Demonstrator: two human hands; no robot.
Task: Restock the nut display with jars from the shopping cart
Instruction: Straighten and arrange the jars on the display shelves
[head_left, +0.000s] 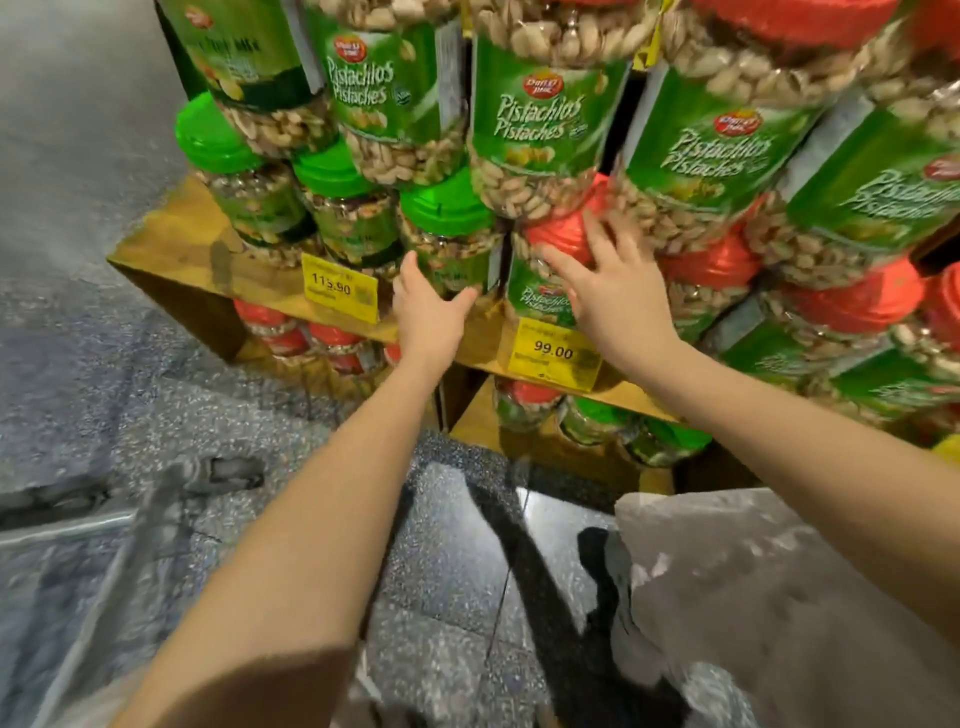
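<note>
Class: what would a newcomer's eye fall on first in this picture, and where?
The wall of green-labelled pistachio jars fills the top and right. At centre, the left hand reaches to a green-lidded jar and the right hand lies spread on a red-lidded jar beside it. Two yellow price tags hang on the wooden shelf below.

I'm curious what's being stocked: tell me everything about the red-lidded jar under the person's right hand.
The red-lidded jar is clear plastic by its look, full of pistachios in shells, with a green label reading Pistachios Pistaches. It stands at the front of the wooden shelf, above the yellow 99.00 price tag. The right hand lies on its lid and side, fingers spread. Another pistachio jar sits on top.
</note>
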